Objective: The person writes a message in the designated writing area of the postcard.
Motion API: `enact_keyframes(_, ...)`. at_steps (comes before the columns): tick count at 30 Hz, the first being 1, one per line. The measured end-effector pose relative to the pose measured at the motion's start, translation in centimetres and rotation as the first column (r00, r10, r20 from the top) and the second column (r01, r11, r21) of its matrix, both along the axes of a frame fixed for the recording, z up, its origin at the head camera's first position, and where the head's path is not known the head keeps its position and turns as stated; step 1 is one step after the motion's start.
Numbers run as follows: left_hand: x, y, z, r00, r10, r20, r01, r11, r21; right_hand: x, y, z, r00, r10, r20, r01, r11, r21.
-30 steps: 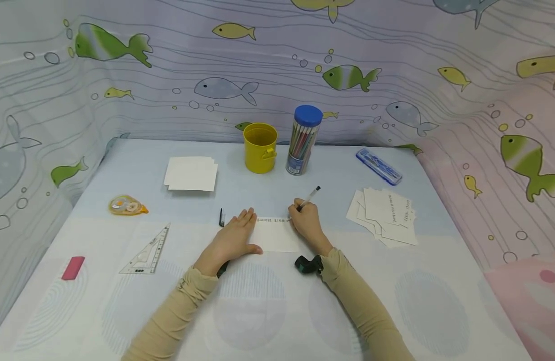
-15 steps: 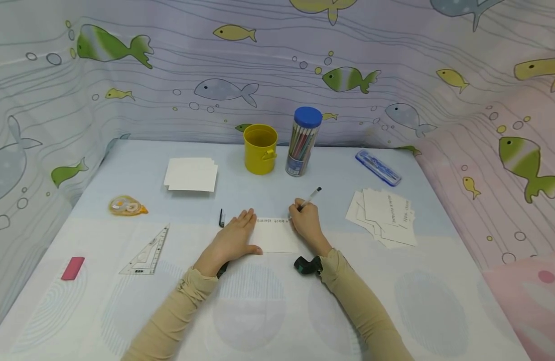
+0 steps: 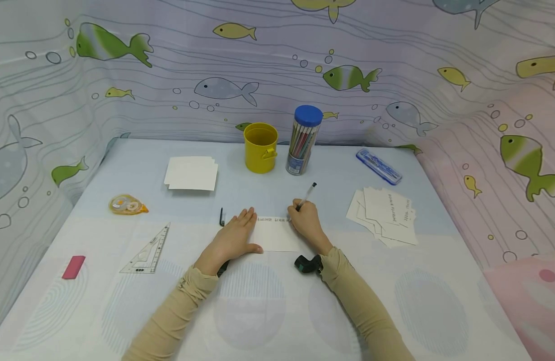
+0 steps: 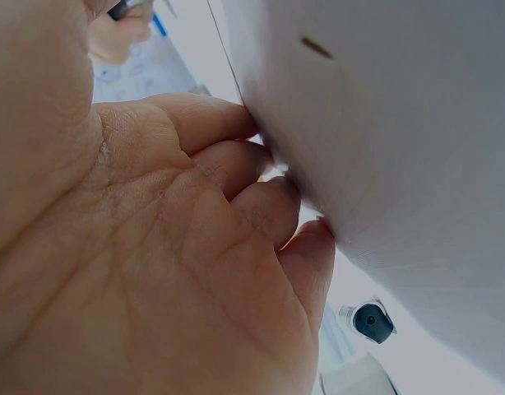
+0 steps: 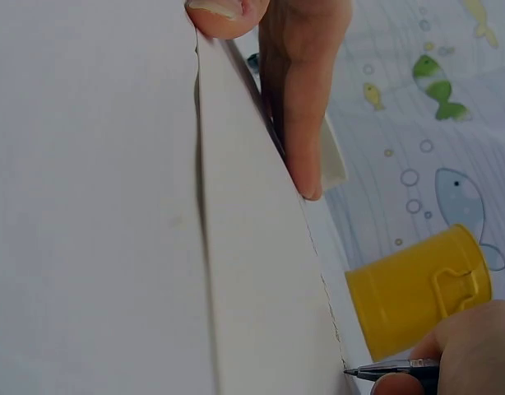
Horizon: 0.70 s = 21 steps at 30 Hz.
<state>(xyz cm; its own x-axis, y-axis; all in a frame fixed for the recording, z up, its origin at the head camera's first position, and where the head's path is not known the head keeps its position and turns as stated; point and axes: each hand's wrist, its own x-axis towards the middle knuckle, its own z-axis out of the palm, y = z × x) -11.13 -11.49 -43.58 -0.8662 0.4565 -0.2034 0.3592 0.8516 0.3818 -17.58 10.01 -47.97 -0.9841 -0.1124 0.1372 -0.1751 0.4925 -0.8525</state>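
A small white card (image 3: 277, 239) lies in front of the person, with a line of handwriting along its far edge. My left hand (image 3: 231, 237) rests on its left side, fingers extended and thumb spread. My right hand (image 3: 308, 223) grips a clear-barrelled pen (image 3: 310, 192) with a black end, tilted up and away. In the right wrist view the tip of the pen (image 5: 392, 368) meets the card (image 5: 261, 247) at the end of the written row. Just beyond the left fingers is a black pen cap (image 3: 222, 217); the left palm (image 4: 154, 239) fills much of the left wrist view.
Written cards (image 3: 386, 215) lie spread at right, below a blue case (image 3: 379, 166). A yellow bucket (image 3: 260, 149) and a pencil tub (image 3: 303, 140) stand at the back. Leftward are blank cards (image 3: 191, 173), correction tape (image 3: 127, 204), a set square (image 3: 146, 250) and a red eraser (image 3: 73, 267).
The pen's upper end has swung slightly left and more upright while the right hand stays near the same spot on the card. The left hand has not moved.
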Motion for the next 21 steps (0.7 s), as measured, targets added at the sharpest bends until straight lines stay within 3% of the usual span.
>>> enact_keyframes(7, -0.03, 0.07, 0.22, 1.000, -0.001, 0.004, 0.001, 1.000, -0.010, 0.07, 0.12, -0.28, 1.000, -0.009, -0.018, 0.007, 0.996, -0.089)
enact_keyframes(14, -0.28, -0.07, 0.09, 1.000, -0.005, -0.003, 0.005, 1.000, -0.023, -0.09, 0.01, -0.23, 1.000, -0.017, -0.015, 0.016, 0.998, -0.066)
enact_keyframes(21, -0.10, 0.02, -0.11, 1.000, -0.003, 0.005, 0.003, 1.000, -0.006, 0.23, 0.29, -0.36, 0.998, -0.066, -0.015, 0.062, 0.982, -0.178)
